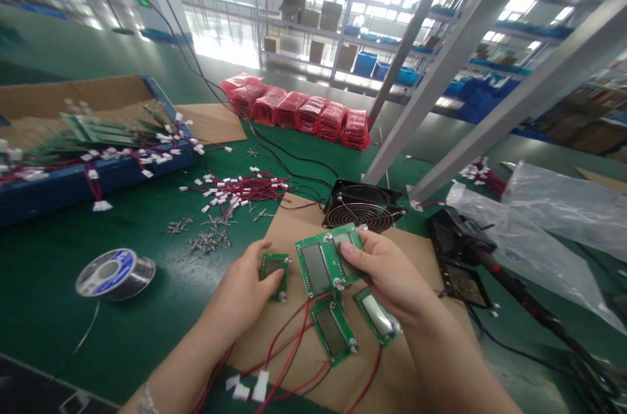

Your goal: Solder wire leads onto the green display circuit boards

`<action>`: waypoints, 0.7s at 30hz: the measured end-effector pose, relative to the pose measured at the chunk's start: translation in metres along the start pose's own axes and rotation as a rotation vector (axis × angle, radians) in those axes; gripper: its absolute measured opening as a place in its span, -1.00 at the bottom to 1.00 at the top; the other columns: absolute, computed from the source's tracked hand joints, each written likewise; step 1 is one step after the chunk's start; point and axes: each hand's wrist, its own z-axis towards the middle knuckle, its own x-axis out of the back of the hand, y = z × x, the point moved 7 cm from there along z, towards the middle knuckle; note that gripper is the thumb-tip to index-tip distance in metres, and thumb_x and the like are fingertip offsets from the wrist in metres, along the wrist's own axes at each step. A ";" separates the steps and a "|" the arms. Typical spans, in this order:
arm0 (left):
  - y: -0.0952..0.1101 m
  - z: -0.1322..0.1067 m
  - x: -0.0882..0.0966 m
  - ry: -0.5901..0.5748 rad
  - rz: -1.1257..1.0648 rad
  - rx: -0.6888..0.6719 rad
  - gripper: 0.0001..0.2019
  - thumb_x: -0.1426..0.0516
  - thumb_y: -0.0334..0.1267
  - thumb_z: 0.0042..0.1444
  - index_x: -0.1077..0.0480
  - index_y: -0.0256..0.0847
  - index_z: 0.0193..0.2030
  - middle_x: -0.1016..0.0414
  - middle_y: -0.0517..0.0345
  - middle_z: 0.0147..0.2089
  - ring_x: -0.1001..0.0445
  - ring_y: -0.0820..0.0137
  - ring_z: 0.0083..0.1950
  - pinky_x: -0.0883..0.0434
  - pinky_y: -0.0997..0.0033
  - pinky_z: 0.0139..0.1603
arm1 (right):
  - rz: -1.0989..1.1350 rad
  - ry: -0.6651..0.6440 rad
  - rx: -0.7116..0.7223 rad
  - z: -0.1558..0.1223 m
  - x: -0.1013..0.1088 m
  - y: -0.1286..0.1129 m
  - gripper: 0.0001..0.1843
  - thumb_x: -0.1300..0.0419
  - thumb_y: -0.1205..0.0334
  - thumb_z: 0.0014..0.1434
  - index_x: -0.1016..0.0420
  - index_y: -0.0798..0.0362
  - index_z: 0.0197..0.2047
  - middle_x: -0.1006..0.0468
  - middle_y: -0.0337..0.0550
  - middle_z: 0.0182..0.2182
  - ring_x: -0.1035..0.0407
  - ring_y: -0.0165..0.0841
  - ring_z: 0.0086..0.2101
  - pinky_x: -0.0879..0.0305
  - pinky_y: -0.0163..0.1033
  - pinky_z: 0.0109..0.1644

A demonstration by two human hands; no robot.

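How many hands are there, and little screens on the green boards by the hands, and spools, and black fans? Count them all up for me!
Hands: 2, a left hand and a right hand
Little screens: 5 that I can see
Spool: 1
Black fan: 1
Total: 9

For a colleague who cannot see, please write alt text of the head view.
A person's left hand and right hand hold green display boards over cardboard where more boards lie. Around them on the green table are a wire spool, red connector wires and a black fan.
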 end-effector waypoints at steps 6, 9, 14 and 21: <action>0.012 -0.007 0.032 0.206 0.189 -0.098 -0.65 -0.03 -0.13 -0.03 -0.41 -0.35 -0.19 -0.32 -0.20 -0.06 -0.23 -0.02 0.06 -0.10 -0.08 0.08 | -0.052 -0.049 0.012 -0.001 -0.009 0.003 -0.75 -0.21 0.14 -0.02 -0.35 0.13 -0.32 -0.46 -0.23 -0.44 -0.33 -0.49 -0.44 -0.24 -0.35 -0.30; 0.028 -0.018 0.029 0.065 -0.144 -0.122 -0.59 0.02 -0.09 0.06 -0.30 -0.31 -0.02 -0.34 -0.13 0.00 -0.30 0.14 0.04 -0.22 0.09 0.06 | -0.100 -0.081 0.043 -0.004 -0.018 0.001 -0.75 -0.19 0.14 -0.01 -0.34 0.13 -0.30 -0.45 -0.21 -0.42 -0.33 -0.46 -0.42 -0.25 -0.31 -0.29; 0.056 -0.038 -0.010 -0.221 -0.709 -0.072 -0.66 -0.09 -0.19 0.04 -0.32 -0.27 -0.03 -0.45 -0.01 -0.06 -0.39 0.22 -0.03 -0.31 0.24 0.00 | -0.278 -0.028 0.158 -0.012 -0.029 -0.003 -0.81 -0.16 0.21 -0.03 -0.35 0.10 -0.32 -0.45 -0.20 -0.41 -0.32 -0.39 -0.38 -0.25 -0.25 -0.27; 0.049 -0.045 -0.008 0.139 -0.533 -0.110 -0.75 -0.09 -0.20 0.06 -0.39 -0.28 -0.15 -0.50 0.05 -0.15 -0.42 0.28 -0.09 -0.32 0.33 -0.04 | -0.628 0.270 0.340 -0.029 -0.027 -0.011 -0.96 -0.11 0.33 -0.02 -0.32 0.08 -0.49 -0.38 -0.27 -0.58 -0.23 -0.42 -0.52 -0.07 -0.32 -0.43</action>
